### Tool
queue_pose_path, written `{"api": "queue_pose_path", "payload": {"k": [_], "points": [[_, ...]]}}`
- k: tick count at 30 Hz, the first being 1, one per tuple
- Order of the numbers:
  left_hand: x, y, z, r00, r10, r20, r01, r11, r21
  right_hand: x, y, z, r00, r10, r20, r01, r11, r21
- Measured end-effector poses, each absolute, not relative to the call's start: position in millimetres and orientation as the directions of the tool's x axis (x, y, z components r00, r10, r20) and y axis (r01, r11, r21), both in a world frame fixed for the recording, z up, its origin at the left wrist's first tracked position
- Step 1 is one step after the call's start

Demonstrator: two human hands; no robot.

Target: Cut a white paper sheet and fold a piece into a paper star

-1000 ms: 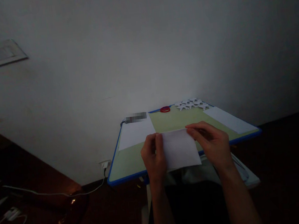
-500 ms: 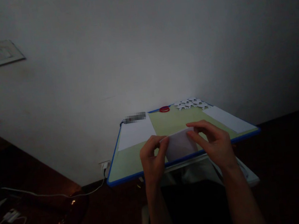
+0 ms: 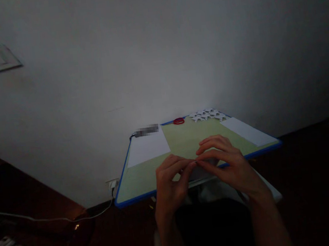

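A small piece of white paper [image 3: 200, 172] is pinched between my two hands over the table's front edge, mostly covered by the fingers. My left hand [image 3: 173, 179] grips it with thumb and forefinger at the upper edge. My right hand [image 3: 226, 163] meets it there, thumb and forefinger closed on the same edge, the other fingers raised. The fingertips of both hands nearly touch. Beneath is a pale green table top [image 3: 183, 136] with a blue rim.
White sheets [image 3: 149, 146] lie on the table's left, and another white stack [image 3: 246, 130] on the right. Red-handled scissors [image 3: 179, 121] and several folded paper stars [image 3: 207, 115] are along the back, against the wall [image 3: 158, 61]. A white cable [image 3: 45, 219] runs to a wall socket.
My hands have drawn together along the paper's top edge, the right moving leftward. The paper, earlier spread flat between them, is now mostly hidden. The view has shifted slightly.
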State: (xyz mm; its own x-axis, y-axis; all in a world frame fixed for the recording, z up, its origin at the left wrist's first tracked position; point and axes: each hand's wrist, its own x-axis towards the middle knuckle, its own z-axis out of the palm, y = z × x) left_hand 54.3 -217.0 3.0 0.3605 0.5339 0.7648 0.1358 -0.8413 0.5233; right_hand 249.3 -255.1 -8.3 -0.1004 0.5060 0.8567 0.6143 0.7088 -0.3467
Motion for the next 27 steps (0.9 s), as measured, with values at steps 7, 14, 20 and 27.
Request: {"api": "queue_pose_path", "payload": {"k": [7, 14, 20, 27], "points": [[40, -219, 4, 0.379, 0.505, 0.775, 0.119, -0.857, 0.501, 267, -258, -10, -0.127, 0.477, 0.87, 0.459, 0.805, -0.375], [31, -216, 2, 0.349, 0.539, 0.766, 0.081, -0.832, 0.549, 275, -259, -13, -0.107, 0.508, 0.855, 0.425, 0.8, -0.423], [33, -212, -3, 0.348, 0.561, 0.751, 0.081, -0.816, 0.572, 284, -258, -19, -0.066, 0.521, 0.851, 0.418, 0.789, -0.45], [49, -203, -8, 0.247, 0.666, 0.704, 0.054, -0.735, 0.676, 282, -245, -31, 0.172, 0.564, 0.807, 0.338, 0.736, -0.587]]}}
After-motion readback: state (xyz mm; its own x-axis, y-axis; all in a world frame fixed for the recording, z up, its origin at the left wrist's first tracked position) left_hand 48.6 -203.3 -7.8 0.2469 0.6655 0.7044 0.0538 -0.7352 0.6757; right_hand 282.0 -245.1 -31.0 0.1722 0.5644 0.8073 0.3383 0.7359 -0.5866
